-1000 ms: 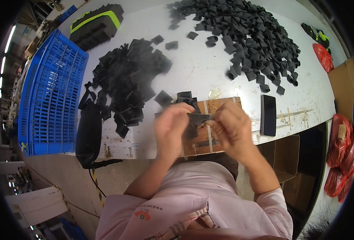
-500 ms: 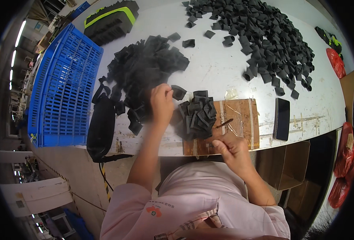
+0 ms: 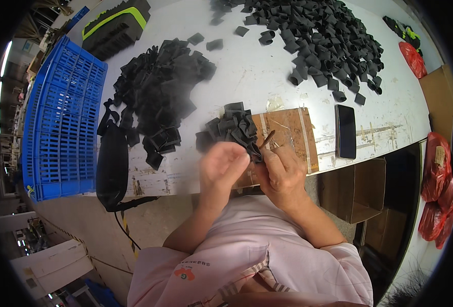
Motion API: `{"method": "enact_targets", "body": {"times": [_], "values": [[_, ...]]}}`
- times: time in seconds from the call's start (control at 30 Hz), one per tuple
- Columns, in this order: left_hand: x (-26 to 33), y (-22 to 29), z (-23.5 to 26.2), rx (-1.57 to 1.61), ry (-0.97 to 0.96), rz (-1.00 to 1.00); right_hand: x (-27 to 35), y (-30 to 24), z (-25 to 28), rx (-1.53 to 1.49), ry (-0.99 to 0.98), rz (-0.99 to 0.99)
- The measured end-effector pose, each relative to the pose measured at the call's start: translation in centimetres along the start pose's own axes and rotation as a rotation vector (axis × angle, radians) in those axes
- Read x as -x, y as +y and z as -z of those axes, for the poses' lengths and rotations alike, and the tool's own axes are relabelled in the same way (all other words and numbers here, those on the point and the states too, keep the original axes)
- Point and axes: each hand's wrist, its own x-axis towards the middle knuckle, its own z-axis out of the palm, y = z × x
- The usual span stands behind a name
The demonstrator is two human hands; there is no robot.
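Compared with half a second before, both hands are now together. At that time, the left hand point(image 3: 221, 166) is over the near right side of the left heap of black pieces point(image 3: 160, 92), and the right hand point(image 3: 282, 174) is above the near edge of the brown board point(image 3: 302, 148), apart from it. Now the two hands meet over the left part of this board, and one small black piece point(image 3: 255, 152) is between their fingertips. The thumb and fingers of the left hand make a narrow gap at the left side of the piece; whether they press it, I cannot tell, because this hand is a little blurred. The right fingers are bent and close, and they hold the right side of the piece. A thin brown stick point(image 3: 268, 139) is just beyond the right fingers; I cannot tell if they touch it.

The small heap of black pieces point(image 3: 234, 125) stays just beyond the left hand, partly on the board. On the white worktop point(image 3: 236, 77), a phone point(image 3: 345, 132) lies to the right of the board.
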Motion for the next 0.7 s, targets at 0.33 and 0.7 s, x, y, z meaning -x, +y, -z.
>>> {"method": "enact_targets", "body": {"times": [0.33,0.7], "values": [[-0.7,-0.7,1.0,0.028,-0.012,0.204,0.5,-0.1,0.3,0.219,-0.153,0.203],[-0.9,-1.2,0.8,-0.068,-0.101,0.207,1.1,0.0,0.4,0.14,-0.206,0.152]]}}
